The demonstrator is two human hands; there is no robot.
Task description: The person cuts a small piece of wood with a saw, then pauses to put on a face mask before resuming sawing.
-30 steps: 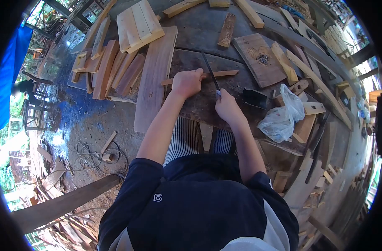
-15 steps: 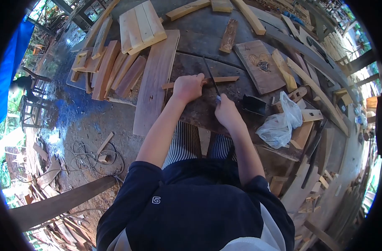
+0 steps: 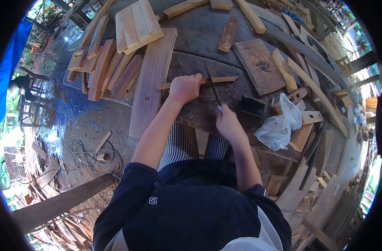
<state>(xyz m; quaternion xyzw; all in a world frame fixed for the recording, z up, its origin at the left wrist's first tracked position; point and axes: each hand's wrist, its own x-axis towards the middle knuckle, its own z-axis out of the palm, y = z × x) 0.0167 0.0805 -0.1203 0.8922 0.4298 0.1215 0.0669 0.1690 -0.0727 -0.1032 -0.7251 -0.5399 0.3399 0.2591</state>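
My left hand [image 3: 186, 88] is closed around a thin reddish wooden strip [image 3: 220, 79], which lies crosswise over the workbench [image 3: 191, 108], its left end over a wide plank [image 3: 149, 90]. In my right hand [image 3: 230, 123] is the handle of a long, narrow, dark-bladed tool [image 3: 212, 83]. Its blade points away from me and crosses the strip just right of my left fingers. Whether the blade is a file or a saw, I cannot tell. A black open box [image 3: 252, 106] stands right of my right hand.
A crumpled plastic bag [image 3: 278, 125] lies at the right. Behind it a board [image 3: 260, 67] carries a pile of nails [image 3: 263, 66]. Stacked boards [image 3: 138, 27] and wood pieces [image 3: 101, 71] fill the left side. A cord [image 3: 94, 154] lies coiled on the floor.
The view has shifted slightly. Both hands keep their grips, and the blade's tip sits a little nearer to me along its length across the strip.
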